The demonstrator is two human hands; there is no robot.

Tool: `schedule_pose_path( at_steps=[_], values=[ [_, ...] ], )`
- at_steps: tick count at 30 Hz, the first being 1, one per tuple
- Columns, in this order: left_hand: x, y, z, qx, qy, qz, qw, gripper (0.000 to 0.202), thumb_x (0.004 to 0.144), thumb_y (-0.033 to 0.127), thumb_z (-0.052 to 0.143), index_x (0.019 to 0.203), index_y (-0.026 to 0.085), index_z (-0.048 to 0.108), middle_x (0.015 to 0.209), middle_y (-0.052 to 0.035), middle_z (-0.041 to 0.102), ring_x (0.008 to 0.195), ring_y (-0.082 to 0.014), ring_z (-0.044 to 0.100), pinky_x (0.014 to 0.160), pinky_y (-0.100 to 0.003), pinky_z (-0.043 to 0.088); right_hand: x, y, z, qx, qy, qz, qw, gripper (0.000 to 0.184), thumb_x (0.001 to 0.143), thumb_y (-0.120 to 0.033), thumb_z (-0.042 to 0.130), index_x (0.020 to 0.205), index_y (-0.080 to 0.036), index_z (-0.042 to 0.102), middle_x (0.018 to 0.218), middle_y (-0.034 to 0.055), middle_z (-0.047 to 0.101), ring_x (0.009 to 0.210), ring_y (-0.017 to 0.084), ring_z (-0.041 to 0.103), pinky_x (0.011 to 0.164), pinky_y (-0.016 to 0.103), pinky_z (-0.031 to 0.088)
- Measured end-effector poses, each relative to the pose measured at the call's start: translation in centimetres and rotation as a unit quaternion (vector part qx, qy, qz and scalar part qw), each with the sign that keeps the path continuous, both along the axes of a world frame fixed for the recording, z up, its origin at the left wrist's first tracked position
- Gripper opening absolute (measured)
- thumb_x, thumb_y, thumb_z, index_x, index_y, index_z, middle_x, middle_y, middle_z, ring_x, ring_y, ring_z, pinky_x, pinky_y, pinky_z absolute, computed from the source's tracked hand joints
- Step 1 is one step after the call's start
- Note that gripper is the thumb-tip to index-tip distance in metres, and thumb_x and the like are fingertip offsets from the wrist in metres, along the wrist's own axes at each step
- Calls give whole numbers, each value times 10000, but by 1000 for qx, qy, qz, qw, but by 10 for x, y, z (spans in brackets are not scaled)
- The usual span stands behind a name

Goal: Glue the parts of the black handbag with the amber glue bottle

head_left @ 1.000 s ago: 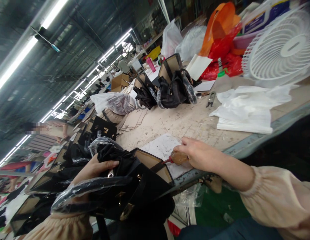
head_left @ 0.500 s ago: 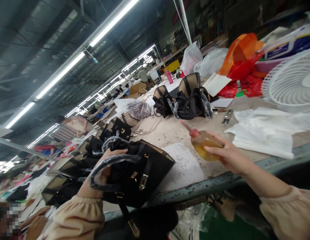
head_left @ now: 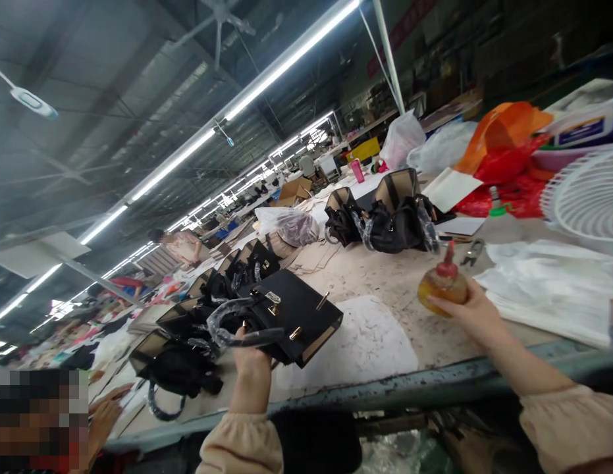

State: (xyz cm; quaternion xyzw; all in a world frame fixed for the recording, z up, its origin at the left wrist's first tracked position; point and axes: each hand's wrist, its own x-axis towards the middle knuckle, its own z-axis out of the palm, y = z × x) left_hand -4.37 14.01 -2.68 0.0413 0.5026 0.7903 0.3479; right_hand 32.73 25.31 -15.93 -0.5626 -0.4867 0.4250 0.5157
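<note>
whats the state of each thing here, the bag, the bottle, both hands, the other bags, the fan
black handbag: held up by its plastic-wrapped handle, flap shut
left hand: gripping that handle
glue bottle: upright, red nozzle on, held above the table
right hand: closed around the bottle
two bags behind: standing, open
white fan: lying on the table

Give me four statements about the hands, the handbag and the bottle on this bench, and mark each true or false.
1. The right hand holds a small amber bottle with a red nozzle. True.
2. The left hand grips a white handbag. False: the black handbag has gold fittings.
3. The handbag's handle is wrapped in clear plastic. True.
4. The bottle lies flat on the workbench. False: it is held upright, nozzle up.
</note>
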Motion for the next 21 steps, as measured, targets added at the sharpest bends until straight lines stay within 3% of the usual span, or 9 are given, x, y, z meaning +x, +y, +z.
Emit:
schedule_pose_path(
  at_steps=[3,8,11,14,16,17,19,21],
  values=[
    [14,4,-3,40,-46,29,998,350,877,204,411,1133,159,645,964,-87,722,926,-242,694,840,-374,570,9,0,-5,-13,-129,5,991,459,702,-456,696,1052,-256,476,980,108,627,957,356,603,835,467,449],
    [26,2,-12,61,-51,38,996,322,889,207,415,1111,179,648,1004,-79,716,948,-238,687,849,-369,567,16,-4,-9,-18,-281,44,958,461,794,-535,587,1101,-224,439,904,170,616,867,409,605,718,469,434],
    [30,-6,-24,65,-69,42,995,308,912,254,400,1064,196,662,966,-78,722,945,-244,689,833,-366,573,20,-4,-11,16,-342,55,938,533,775,-508,619,1168,-186,454,1056,232,598,1023,430,557,837,478,411],
    [35,-14,-33,68,-94,34,993,290,918,268,404,989,176,669,921,-104,722,941,-270,689,827,-397,573,32,-6,-11,56,-437,29,897,694,766,-491,644,1287,-93,416,1174,302,547,1135,447,495,945,497,356],
    [39,-18,-38,60,-110,42,991,267,917,247,413,963,169,664,883,-115,720,925,-280,691,809,-412,575,39,-13,-5,55,-479,2,876,656,770,-488,650,1260,-95,462,1151,305,562,1111,434,521,910,501,384],
    [41,-19,-40,56,-117,50,990,257,915,231,417,967,173,661,867,-112,719,917,-276,692,798,-404,577,40,-21,0,37,-475,13,879,562,772,-485,651,1189,-131,523,1109,278,591,1064,414,557,868,492,410],
    [46,-20,-44,48,-129,70,988,264,915,201,403,992,181,655,846,-97,716,899,-257,695,779,-375,577,33,-43,16,-20,-402,117,908,327,791,-481,626,972,-210,612,972,185,648,901,342,629,763,444,451],
    [54,-20,-49,43,-140,83,986,286,921,190,379,1015,181,649,848,-85,713,887,-240,696,783,-362,572,9,-76,32,-59,-274,349,895,306,844,-499,540,827,-210,638,808,109,659,748,260,643,696,386,459]
  ],
)
